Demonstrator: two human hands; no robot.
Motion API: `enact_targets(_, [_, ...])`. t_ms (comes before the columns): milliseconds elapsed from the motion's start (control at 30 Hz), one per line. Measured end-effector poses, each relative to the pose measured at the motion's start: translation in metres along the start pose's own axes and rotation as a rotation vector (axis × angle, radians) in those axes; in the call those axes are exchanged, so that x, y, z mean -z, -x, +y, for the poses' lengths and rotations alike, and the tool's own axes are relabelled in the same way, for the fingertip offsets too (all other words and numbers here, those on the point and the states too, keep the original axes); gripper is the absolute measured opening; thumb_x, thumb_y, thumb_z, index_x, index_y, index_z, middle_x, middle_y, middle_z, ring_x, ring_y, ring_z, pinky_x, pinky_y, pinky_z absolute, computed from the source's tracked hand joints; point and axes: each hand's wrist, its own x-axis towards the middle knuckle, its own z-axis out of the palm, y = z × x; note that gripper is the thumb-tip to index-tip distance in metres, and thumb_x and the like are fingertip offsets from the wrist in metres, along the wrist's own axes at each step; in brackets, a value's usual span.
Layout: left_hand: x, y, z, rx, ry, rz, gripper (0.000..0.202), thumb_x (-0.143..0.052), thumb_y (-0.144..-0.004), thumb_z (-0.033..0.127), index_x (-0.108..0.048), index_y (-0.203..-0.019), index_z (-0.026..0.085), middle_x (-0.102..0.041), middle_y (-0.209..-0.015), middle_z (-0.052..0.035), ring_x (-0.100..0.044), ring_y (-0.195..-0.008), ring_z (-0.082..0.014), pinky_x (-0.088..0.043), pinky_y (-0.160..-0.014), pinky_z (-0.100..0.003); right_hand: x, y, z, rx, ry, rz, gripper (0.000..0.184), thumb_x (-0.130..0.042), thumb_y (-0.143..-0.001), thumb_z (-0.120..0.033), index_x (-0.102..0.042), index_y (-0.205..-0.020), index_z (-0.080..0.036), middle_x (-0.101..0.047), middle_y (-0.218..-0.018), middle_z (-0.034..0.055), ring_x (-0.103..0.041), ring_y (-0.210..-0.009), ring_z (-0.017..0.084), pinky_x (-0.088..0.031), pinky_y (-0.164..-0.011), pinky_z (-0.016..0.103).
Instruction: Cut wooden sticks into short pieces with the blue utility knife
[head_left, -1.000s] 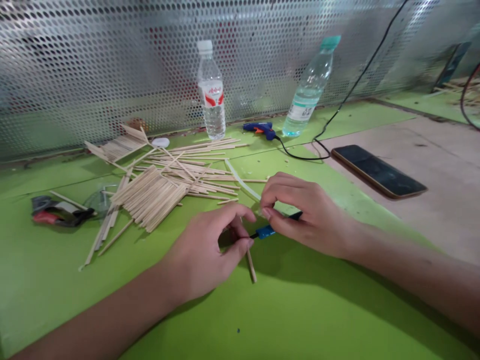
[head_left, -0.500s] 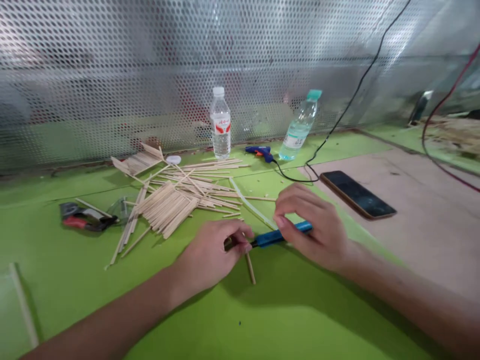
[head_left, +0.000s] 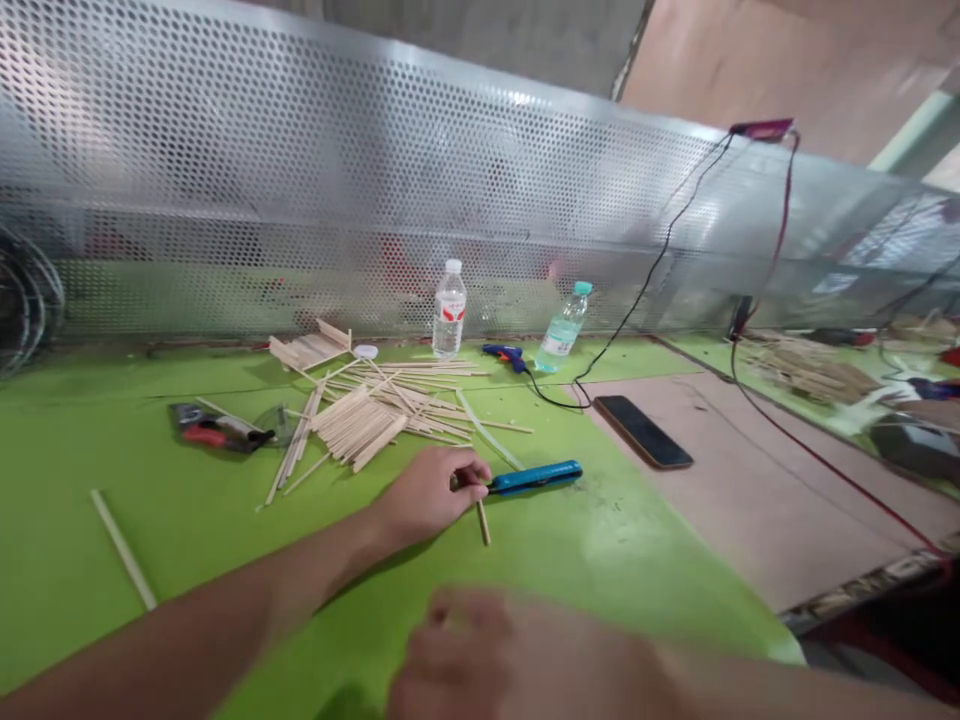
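Observation:
My left hand (head_left: 431, 492) is closed in a pinch above the green tabletop. A short wooden stick (head_left: 484, 524) sticks out below its fingertips. Against those fingertips lies the dark end of a blue-handled hand tool (head_left: 536, 478); the tool's head is hidden, so its exact kind is unclear. My right hand (head_left: 510, 655) is low in the foreground, smeared by motion and away from the tool, with its fingers seemingly curled. A pile of wooden sticks (head_left: 360, 425) lies beyond my left hand, and a translucent glue stick (head_left: 484, 430) lies behind the tool.
A blue glue gun (head_left: 506, 356) and two water bottles, one white-capped (head_left: 449, 315) and one green-capped (head_left: 561, 332), stand along the perforated metal screen (head_left: 337, 200). A phone (head_left: 643, 432) lies at right. A red-and-black tool (head_left: 217, 430) and a small stick structure (head_left: 311, 348) are at left.
My right hand has left the blue-handled tool and moved down toward me. My left hand keeps its pinch at the stick. The view has tilted up and shifted to the right.

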Motion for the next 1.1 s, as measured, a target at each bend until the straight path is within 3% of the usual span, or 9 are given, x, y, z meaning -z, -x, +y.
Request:
enact_targets(100, [-0.002,0.002,-0.002,-0.045,-0.016,0.038,0.023,-0.049,-0.091,0.018,-0.072,-0.090,0.020,-0.073,-0.084,0.0014,-0.067,-0.078,-0.0163,-0.052,-0.071,-0.029,0.005,0.033,0.046,-0.251,0.139,0.045,0.012,-0.057,-0.095,-0.012,-0.068,-0.095,-0.017,-0.070,-0.089,0.0042,-0.063,-0.083,0.017,-0.052,-0.078,0.035])
enact_targets(200, [-0.002,0.000,-0.007,0.016,0.016,-0.005,0.016,-0.057,-0.088,0.018,-0.073,-0.090,0.019,-0.073,-0.084,0.0005,-0.068,-0.075,-0.0161,-0.054,-0.068,-0.029,0.007,0.064,0.090,-0.470,0.092,-0.026,0.015,-0.055,-0.098,-0.019,-0.065,-0.109,-0.016,-0.069,-0.102,0.0092,-0.063,-0.091,0.019,-0.051,-0.081,0.037])
enact_targets(333, [0.000,-0.005,-0.010,0.085,-0.012,-0.049,0.011,-0.069,-0.084,0.017,-0.074,-0.092,0.022,-0.074,-0.085,0.0004,-0.067,-0.075,-0.0152,-0.054,-0.068,-0.028,-0.008,0.083,0.120,-0.518,-0.039,-0.204,0.024,-0.052,-0.101,-0.037,-0.063,-0.108,-0.017,-0.065,-0.099,0.0090,-0.059,-0.090,0.023,-0.047,-0.078,0.038])
enact_targets(433, [0.001,-0.005,-0.007,0.082,-0.079,-0.056,0.008,-0.070,-0.087,0.021,-0.074,-0.094,0.024,-0.073,-0.088,0.0016,-0.066,-0.078,-0.0154,-0.053,-0.070,-0.029,-0.027,0.087,0.124,-0.507,-0.081,-0.242,0.021,-0.051,-0.101,-0.037,-0.062,-0.101,-0.018,-0.063,-0.093,0.0068,-0.056,-0.086,0.023,-0.044,-0.075,0.037])
enact_targets(567, [0.002,-0.001,-0.004,0.061,-0.110,-0.107,0.008,-0.066,-0.092,0.028,-0.071,-0.098,0.025,-0.071,-0.090,0.0017,-0.064,-0.080,-0.0161,-0.051,-0.070,-0.031,-0.044,0.094,0.123,-0.505,-0.133,-0.165,0.016,-0.046,-0.103,-0.027,-0.058,-0.108,-0.019,-0.062,-0.096,0.0062,-0.054,-0.085,0.021,-0.041,-0.072,0.034])
enact_targets(700, [0.007,0.001,-0.004,-0.014,-0.099,-0.021,0.044,-0.054,-0.096,0.057,-0.061,-0.124,0.024,-0.065,-0.113,-0.0056,-0.061,-0.101,-0.0236,-0.052,-0.080,-0.040,-0.048,0.100,0.125,-0.495,-0.166,-0.122,0.017,-0.046,-0.103,-0.028,-0.058,-0.113,-0.020,-0.063,-0.097,0.0059,-0.054,-0.084,0.020,-0.039,-0.070,0.033])
enact_targets(767, [0.010,0.000,-0.004,-0.066,-0.081,0.000,0.051,-0.043,-0.099,0.060,-0.055,-0.132,0.023,-0.062,-0.121,-0.0082,-0.058,-0.109,-0.0249,-0.051,-0.088,-0.043,-0.048,0.102,0.126,-0.495,-0.182,-0.116,0.018,-0.047,-0.103,-0.028,-0.058,-0.115,-0.020,-0.062,-0.098,0.0056,-0.054,-0.085,0.020,-0.039,-0.070,0.032])
enact_targets(933, [0.017,-0.004,-0.009,-0.175,-0.215,-0.111,0.055,-0.031,-0.102,0.059,-0.056,-0.127,0.018,-0.062,-0.117,-0.0103,-0.056,-0.109,-0.0258,-0.049,-0.094,-0.046,-0.047,0.104,0.125,-0.508,-0.203,-0.119,0.017,-0.047,-0.104,-0.030,-0.057,-0.115,-0.022,-0.061,-0.097,0.0042,-0.053,-0.083,0.020,-0.037,-0.069,0.033])
enact_targets(1100, [0.016,-0.003,-0.013,-0.158,-0.438,-0.210,0.064,-0.048,-0.091,0.072,-0.060,-0.125,0.019,-0.061,-0.124,-0.0116,-0.057,-0.113,-0.0313,-0.050,-0.095,-0.054,-0.046,0.102,0.124,-0.533,-0.185,-0.111,0.012,-0.049,-0.103,-0.027,-0.057,-0.109,-0.022,-0.061,-0.096,0.0032,-0.054,-0.083,0.020,-0.036,-0.068,0.033])
